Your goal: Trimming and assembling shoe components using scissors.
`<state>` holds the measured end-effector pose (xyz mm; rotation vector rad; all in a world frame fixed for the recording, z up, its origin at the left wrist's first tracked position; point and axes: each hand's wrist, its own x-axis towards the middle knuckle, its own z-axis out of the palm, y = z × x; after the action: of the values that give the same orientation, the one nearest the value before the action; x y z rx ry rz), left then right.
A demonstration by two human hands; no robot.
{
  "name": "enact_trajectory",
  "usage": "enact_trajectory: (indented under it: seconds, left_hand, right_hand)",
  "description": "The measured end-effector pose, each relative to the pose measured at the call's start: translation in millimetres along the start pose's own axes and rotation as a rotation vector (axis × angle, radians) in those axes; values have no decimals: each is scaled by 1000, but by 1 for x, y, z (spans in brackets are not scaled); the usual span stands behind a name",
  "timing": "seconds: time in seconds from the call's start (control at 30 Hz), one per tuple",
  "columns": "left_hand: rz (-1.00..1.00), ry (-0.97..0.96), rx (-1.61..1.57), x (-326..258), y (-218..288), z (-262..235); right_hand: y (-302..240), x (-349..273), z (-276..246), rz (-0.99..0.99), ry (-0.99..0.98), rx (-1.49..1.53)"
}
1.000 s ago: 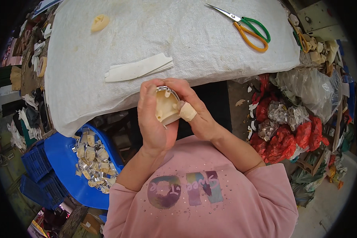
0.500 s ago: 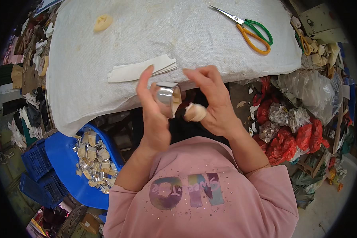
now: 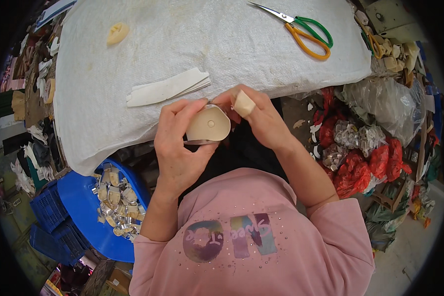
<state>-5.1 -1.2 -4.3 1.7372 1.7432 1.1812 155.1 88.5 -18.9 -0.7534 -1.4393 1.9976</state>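
Observation:
My left hand (image 3: 177, 143) is wrapped round a shoe heel (image 3: 208, 129), thumb below and fingers above. The heel's flat beige face, with a small round mark in it, is turned up towards me. A thin silver side shows along its lower edge. My right hand (image 3: 264, 121) curls in from the right, its fingertips bent against the heel's upper right edge. A beige finger cover (image 3: 243, 104) sits on its thumb, apart from the heel. Just beyond my hands, a stack of white strips (image 3: 167, 88) lies on the cloth-covered table (image 3: 192, 39).
Green-and-orange handled scissors (image 3: 306, 32) lie at the far right of the table, a small beige piece (image 3: 117, 33) at the far left. A blue container (image 3: 84, 217) at my left holds several silver-and-beige heels. Red plastic bags (image 3: 352, 175) are heaped at my right.
The heel has been turned so its beige face points up instead of its shiny silver side. My right hand has closed in from apart to touch its edge.

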Motion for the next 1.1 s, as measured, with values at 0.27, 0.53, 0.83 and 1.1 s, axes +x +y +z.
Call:
enact_trajectory:
  seconds: [0.27, 0.53, 0.83, 1.1]
  left_hand:
    - [130, -6, 74, 3, 15, 1]
    - [230, 86, 153, 6, 11, 11]
    - [129, 230, 235, 1, 22, 29]
    - [231, 311, 308, 9, 10, 31]
  right_hand:
    - [-1, 5, -14, 46, -130, -178]
    - [8, -3, -2, -151, 64, -313]
    - [18, -9, 15, -166, 179, -179]
    - [19, -14, 26, 41, 175, 520]
